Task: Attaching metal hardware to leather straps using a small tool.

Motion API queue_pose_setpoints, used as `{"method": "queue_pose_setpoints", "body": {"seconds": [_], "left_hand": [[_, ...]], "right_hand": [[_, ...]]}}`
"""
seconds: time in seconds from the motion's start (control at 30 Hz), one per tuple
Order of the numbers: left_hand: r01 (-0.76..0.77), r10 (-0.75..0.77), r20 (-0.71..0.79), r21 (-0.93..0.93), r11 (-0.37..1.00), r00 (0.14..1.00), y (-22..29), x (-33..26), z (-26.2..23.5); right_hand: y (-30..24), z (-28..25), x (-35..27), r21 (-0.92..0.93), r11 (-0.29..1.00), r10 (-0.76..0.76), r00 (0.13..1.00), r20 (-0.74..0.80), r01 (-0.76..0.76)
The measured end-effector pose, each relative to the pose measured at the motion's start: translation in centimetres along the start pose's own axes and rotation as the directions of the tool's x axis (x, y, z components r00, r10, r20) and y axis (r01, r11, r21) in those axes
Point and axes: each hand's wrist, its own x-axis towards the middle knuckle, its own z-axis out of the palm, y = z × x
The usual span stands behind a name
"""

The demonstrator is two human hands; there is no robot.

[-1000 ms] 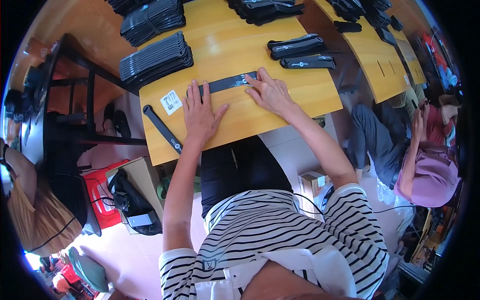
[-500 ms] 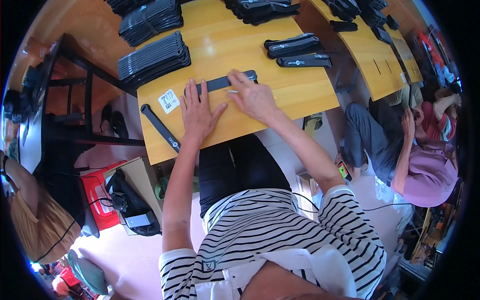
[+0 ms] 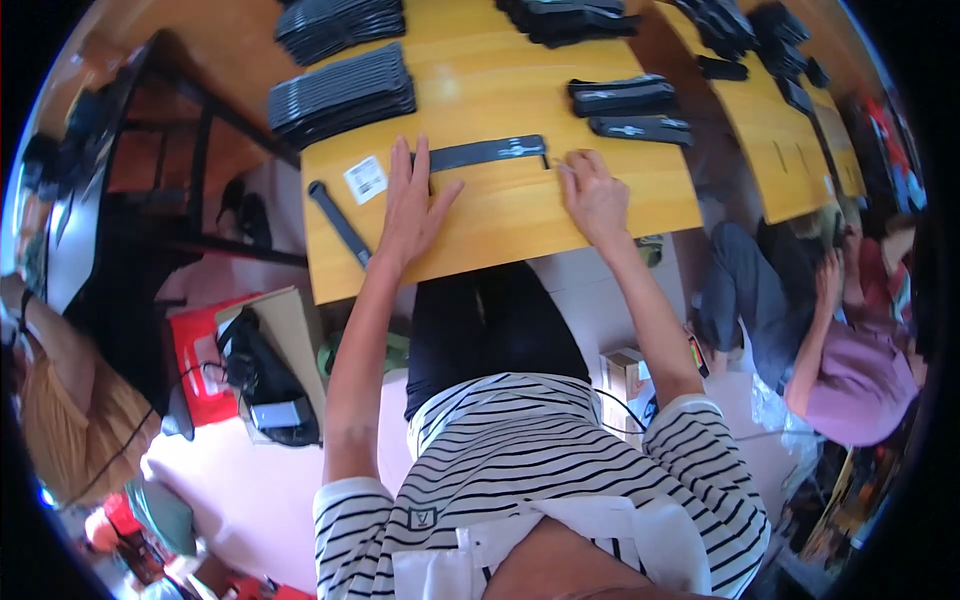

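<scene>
A long flat black strip (image 3: 487,153) lies across the yellow wooden table (image 3: 500,220). My left hand (image 3: 411,205) rests flat on the table with fingers spread, its fingertips touching the strip's left end. My right hand (image 3: 592,192) sits at the strip's right end, fingers curled with the fingertips by the strip's corner; a grip on it cannot be made out. A small white label (image 3: 365,179) lies left of my left hand. A narrow black bar (image 3: 339,221) lies slanted near the table's left edge.
Stacks of black strips (image 3: 343,92) stand at the back left, more (image 3: 565,20) at the back centre. Two black pieces (image 3: 630,108) lie right of the strip. A second table (image 3: 790,150) carries more black parts. A seated person (image 3: 850,340) is at the right. A red box (image 3: 200,350) stands on the floor.
My right hand slid right along the strip, from its middle to its right end. My left hand stayed flat at the left end.
</scene>
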Motion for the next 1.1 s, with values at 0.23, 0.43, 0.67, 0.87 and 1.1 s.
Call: {"method": "queue_pose_setpoints", "body": {"seconds": [0.23, 0.43, 0.67, 0.87, 1.1], "left_hand": [[0.307, -0.416, -0.354, -0.323, 0.895, 0.838, -1.2, -5.2, -8.3], [0.578, -0.566, -0.177, 0.022, 0.816, 0.805, -1.4, -7.6, -6.0], [0.491, -0.447, 0.428, -0.870, 0.031, 0.786, -3.4, -9.6, -4.9], [0.273, -0.518, 0.247, -0.962, -0.027, 0.819, 3.5, -9.8, -3.5], [0.249, -0.340, 0.314, -0.943, -0.222, 0.886, 5.7, -10.3, -4.1]], "right_hand": [[-0.2, -0.8, -0.2, -0.053, 0.998, -0.041, 0.998, -0.054, 0.038], [-0.5, -0.4, 0.0, -0.028, 0.999, -0.045, 0.998, -0.046, 0.043], [-3.6, -2.1, -1.9, 0.260, 0.966, -0.001, 1.000, -0.010, 0.004], [-13.5, -5.1, -5.5, 0.795, 0.376, -0.155, 0.814, 0.560, -0.475], [-12.6, -5.4, -5.9, 0.702, -0.017, -0.119, 0.698, 0.706, -0.712]]}}
